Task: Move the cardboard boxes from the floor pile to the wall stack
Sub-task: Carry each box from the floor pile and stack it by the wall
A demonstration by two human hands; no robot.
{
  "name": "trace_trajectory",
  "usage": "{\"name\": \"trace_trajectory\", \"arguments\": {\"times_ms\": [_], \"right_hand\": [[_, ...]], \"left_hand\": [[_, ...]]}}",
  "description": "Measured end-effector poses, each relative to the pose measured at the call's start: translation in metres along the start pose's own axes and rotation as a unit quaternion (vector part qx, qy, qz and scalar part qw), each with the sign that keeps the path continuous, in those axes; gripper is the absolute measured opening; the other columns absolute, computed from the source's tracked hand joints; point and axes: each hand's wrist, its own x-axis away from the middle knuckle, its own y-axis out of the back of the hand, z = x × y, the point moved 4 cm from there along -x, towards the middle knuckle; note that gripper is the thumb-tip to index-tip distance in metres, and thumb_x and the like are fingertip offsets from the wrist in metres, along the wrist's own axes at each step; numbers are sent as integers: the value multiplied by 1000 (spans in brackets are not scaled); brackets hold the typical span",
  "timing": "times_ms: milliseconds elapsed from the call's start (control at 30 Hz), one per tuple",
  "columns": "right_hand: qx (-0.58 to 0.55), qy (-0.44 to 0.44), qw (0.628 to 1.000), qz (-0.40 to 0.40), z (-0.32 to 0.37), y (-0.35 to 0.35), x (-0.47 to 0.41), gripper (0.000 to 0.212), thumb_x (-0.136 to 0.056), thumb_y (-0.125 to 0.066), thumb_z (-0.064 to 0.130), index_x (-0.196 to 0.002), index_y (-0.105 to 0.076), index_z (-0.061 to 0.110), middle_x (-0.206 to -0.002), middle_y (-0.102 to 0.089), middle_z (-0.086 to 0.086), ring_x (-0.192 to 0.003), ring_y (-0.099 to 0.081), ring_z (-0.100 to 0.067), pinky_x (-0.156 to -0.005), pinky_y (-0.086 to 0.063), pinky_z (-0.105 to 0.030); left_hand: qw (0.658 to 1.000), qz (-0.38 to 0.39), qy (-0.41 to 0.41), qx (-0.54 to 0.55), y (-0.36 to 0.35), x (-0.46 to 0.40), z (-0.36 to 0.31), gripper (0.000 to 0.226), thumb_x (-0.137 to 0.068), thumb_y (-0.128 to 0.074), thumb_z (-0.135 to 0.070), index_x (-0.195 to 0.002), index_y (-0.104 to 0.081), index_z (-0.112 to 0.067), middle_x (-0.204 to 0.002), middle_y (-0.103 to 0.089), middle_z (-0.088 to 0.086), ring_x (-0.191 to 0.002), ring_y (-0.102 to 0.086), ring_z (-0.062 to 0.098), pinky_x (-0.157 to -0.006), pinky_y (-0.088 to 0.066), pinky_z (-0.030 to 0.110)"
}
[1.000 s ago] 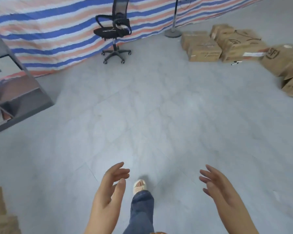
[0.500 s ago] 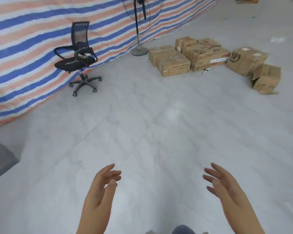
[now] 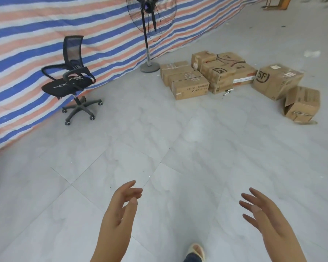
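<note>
left hand (image 3: 119,210): spread, empty | right hand (image 3: 263,214): spread, empty, both forearms cut off by lower edge | cardboard boxes (image 3: 222,74): on the floor (image 3: 159,148) far ahead of the hands, rear ones partly hidden | fan (image 3: 150,21): top cut off | shoe (image 3: 196,251): between the hands, partly cut.

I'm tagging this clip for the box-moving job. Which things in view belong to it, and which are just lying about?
Job: cardboard boxes piled on the floor; left hand and right hand, both empty.

Lying about: office chair, standing fan, markers beside the boxes.
</note>
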Motion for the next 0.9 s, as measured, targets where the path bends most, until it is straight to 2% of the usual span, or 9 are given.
{"name": "trace_trajectory", "arguments": {"times_ms": [167, 267, 633, 767, 900], "right_hand": [[29, 20, 999, 14, 25, 27, -99, 36, -97, -46, 11, -119, -57, 37, -115, -67, 18, -104, -63, 0, -87, -50, -25], [40, 24, 999, 5, 29, 42, -144, 36, -96, -47, 14, -119, -56, 40, -117, -65, 22, -106, -63, -1, -88, -49, -28], [46, -13, 998, -37, 36, 70, -352, 36, -97, -47, 12, -117, -57, 39, -114, -66, 22, -104, -64, 0, -88, -49, -29], [33, -7, 997, -75, 65, 89, -448, 38, -96, -45, 1, -115, -60, 31, -112, -69, 9, -98, -66, -3, -83, -54, -25], [37, -5, 996, -87, 89, 109, -537, 36, -97, -45, 3, -115, -58, 31, -113, -67, 11, -99, -66, -1, -85, -52, -26]], "left_hand": [[996, 1, 26, 82, -76, -70, -16, 35, -98, -38, -3, -112, -63, -22, -100, -71, 3, -98, -67, 16, -81, -57, 31], [996, 7, 32, 86, -111, -108, -19, 35, -98, -38, -1, -110, -64, -22, -99, -71, 4, -96, -67, 18, -83, -56, 26], [997, 29, 45, 51, -239, -293, -12, 35, -97, -39, 0, -111, -62, -22, -99, -71, 0, -94, -66, 13, -82, -55, 26], [997, 28, 20, 66, -300, -392, -42, 38, -96, -38, 4, -108, -63, -22, -98, -71, 0, -92, -66, 14, -80, -55, 24], [996, 54, 22, 70, -363, -473, -65, 33, -98, -39, -2, -112, -62, -22, -100, -70, -1, -96, -66, 13, -84, -54, 25]]}}
